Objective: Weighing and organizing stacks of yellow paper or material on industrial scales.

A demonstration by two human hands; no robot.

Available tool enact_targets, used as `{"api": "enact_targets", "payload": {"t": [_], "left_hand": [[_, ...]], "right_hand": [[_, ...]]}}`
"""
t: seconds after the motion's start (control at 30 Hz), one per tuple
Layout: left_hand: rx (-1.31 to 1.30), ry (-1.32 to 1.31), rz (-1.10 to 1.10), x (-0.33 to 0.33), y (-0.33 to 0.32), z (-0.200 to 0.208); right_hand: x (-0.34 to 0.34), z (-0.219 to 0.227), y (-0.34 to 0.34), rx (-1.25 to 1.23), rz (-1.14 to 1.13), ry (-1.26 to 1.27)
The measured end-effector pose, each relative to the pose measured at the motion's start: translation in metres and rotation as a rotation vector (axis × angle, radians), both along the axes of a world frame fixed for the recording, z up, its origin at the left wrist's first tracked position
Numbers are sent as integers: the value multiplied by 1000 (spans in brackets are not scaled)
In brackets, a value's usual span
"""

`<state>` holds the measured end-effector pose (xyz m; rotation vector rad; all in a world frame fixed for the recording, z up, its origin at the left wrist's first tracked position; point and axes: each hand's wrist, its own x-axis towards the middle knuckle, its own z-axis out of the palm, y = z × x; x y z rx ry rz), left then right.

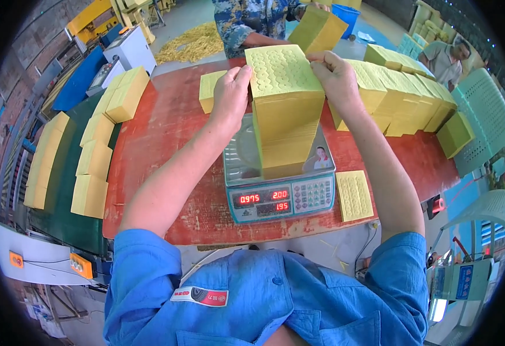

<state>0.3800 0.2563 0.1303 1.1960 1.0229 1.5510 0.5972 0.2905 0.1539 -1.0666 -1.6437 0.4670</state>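
A tall stack of yellow paper (287,118), its top pressed with a pattern of coin-like rings, stands over the metal pan of a digital scale (316,199). My left hand (233,92) grips the stack's upper left edge, thumb and fingers closed at the corner. At the upper right edge, my right hand (334,78) pinches the paper the same way. Red digits glow on the scale's display. Whether the stack's bottom rests fully on the pan, I cannot tell. To the right of the scale, a thin pad of the same patterned paper (354,196) lies flat.
The scale stands on a worn red table (171,104). Yellow paper blocks (402,98) line its right side, and a small block (209,89) sits behind my left hand. More blocks (94,158) stand on a green conveyor belt (62,213). Across the table, a co-worker (252,23) handles a yellow block (319,30).
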Motion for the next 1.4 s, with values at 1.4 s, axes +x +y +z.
{"api": "enact_targets", "payload": {"t": [1.4], "left_hand": [[-472,-224,620,90,-332,-183]], "right_hand": [[163,-208,-291,-883,300,599]]}}
